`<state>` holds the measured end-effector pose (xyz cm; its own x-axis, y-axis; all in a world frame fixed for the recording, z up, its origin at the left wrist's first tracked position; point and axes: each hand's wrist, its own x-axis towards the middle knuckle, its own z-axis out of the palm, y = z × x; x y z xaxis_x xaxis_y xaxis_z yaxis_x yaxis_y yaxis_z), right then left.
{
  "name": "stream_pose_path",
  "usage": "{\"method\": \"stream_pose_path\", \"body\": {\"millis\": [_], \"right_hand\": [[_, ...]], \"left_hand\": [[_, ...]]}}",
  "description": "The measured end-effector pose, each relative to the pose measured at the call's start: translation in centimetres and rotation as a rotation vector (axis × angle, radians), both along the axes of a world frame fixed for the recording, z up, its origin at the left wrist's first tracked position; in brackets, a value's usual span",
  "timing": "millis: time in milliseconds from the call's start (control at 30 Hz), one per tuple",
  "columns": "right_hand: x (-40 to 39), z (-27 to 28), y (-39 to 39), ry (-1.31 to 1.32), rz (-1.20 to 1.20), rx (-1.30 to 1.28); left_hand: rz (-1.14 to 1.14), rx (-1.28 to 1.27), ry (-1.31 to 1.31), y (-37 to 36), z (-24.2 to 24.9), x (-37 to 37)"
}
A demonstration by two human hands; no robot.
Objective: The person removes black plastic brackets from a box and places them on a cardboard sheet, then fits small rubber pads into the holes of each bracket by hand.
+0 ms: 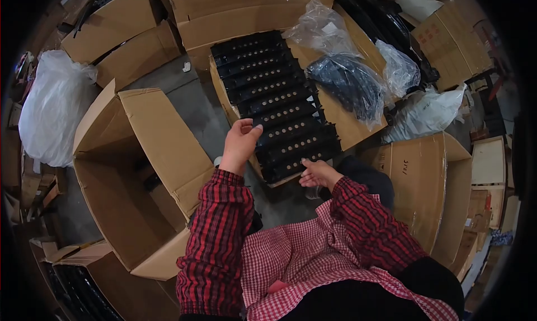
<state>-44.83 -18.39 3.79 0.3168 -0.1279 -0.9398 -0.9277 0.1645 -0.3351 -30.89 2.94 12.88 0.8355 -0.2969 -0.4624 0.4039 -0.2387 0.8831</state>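
Observation:
A row of long black plastic strips (277, 102) lies side by side on a cardboard box, each dotted with small round light-brown discs. My left hand (239, 145) is over the left edge of the strips near the front, thumb apart from loosely bent fingers, nothing visible in it. At the front right corner, my right hand (320, 174) is beside the nearest strip, with the thumb side close to its last discs. The fingers of that hand are partly bent and apart, and I see nothing held.
An open cardboard box (162, 136) stands at left, another box (414, 181) at right. Clear plastic bags (349, 83), one around dark parts, lie right of the strips. A white plastic bundle (56, 108) is at far left. More boxes stand behind.

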Motion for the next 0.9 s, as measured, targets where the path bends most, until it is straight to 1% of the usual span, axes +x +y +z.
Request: {"method": "stream_pose_path", "body": {"millis": [33, 67, 133, 167, 233, 300, 333, 367, 400, 433, 467, 500, 533, 567, 600, 667, 700, 733, 767, 800, 833, 867, 900], "right_hand": [[0.4, -0.2, -0.1, -0.004, 0.0, -0.007], [0.8, -0.5, 0.0, -0.045, 0.015, -0.027], [1.3, -0.3, -0.2, -0.09, 0.026, -0.049], [1.7, -0.2, -0.4, -0.053, 0.072, -0.019], [2.1, 1.0, -0.5, -0.018, 0.129, 0.017], [2.3, 3.5, -1.3, -0.027, 0.351, -0.045], [2.5, 4.5, -2.0, -0.03, 0.391, -0.096], [2.6, 5.8, -2.8, -0.101, 0.38, -0.143], [2.6, 6.8, -4.0, -0.173, 0.366, -0.191], [2.2, 5.6, -6.3, -0.276, 0.312, -0.216], [2.1, 5.1, -8.4, -0.28, 0.307, -0.215], [2.3, 4.8, -10.3, -0.358, 0.442, -0.566], [2.4, 4.2, -11.3, -0.428, 0.57, -0.919], [2.2, 3.1, -11.5, -0.428, 0.557, -0.916], [2.0, 1.9, -11.6, -0.408, 0.496, -0.908], [2.3, 1.3, -11.5, -0.379, 0.412, -0.905], [3.4, 1.7, -10.8, -0.349, 0.535, -0.827], [4.3, 2.0, -10.3, -0.319, 0.65, -0.753], [4.6, 1.2, -9.9, -0.332, 0.633, -0.835], [4.8, 0.3, -9.8, -0.341, 0.615, -0.918], [4.9, 1.6, -10.1, -0.31, 0.666, -0.945], [4.1, 3.6, -11.5, -0.297, 0.641, -0.961], [3.1, 6.1, -13.6, -0.441, 0.518, -0.985]], "left_hand": [[-0.075, 0.036, -0.001, 0.0, -0.9, 0.2], [-0.078, 0.029, -0.004, -0.2, -1.4, 0.2], [-0.003, 0.069, 0.029, -0.9, -2.2, 0.2], [-0.005, 0.068, 0.025, -1.2, -2.5, 0.2], [0.095, 0.116, 0.195, -1.7, -3.7, 0.0], [0.138, 0.137, 0.284, -2.8, -5.9, -0.3], [0.149, 0.024, 0.298, -3.3, -6.6, -0.6], [0.15, 0.025, 0.29, -3.5, -7.3, -0.8], [0.13, 0.078, 0.317, -3.8, -6.6, -1.0], [0.108, 0.131, 0.344, -4.0, -6.2, -1.1], [0.077, 0.07, 0.314, -3.6, -7.1, -0.7], [0.072, 0.076, 0.311, -3.4, -6.8, -0.5], [0.114, 0.141, 0.307, -3.3, -6.4, -0.4], [0.155, 0.205, 0.302, -3.2, -6.0, -0.2], [0.185, 0.098, 0.27, -2.5, -6.5, 0.0], [0.244, 0.02, 0.322, -2.2, -9.9, 1.1], [0.21, -0.102, 0.422, -2.9, -3.5, 0.1], [0.161, -0.069, 0.413, -3.2, -5.7, 0.5], [0.105, -0.044, 0.399, -3.2, -8.3, 1.1], [0.051, -0.012, 0.335, -3.1, -8.8, 1.4], [0.153, 0.093, 0.204, -4.0, -7.8, 1.5], [0.261, 0.193, 0.068, -4.4, -6.7, 1.6], [0.263, 0.044, 0.016, -4.9, -3.9, 1.5]]}}
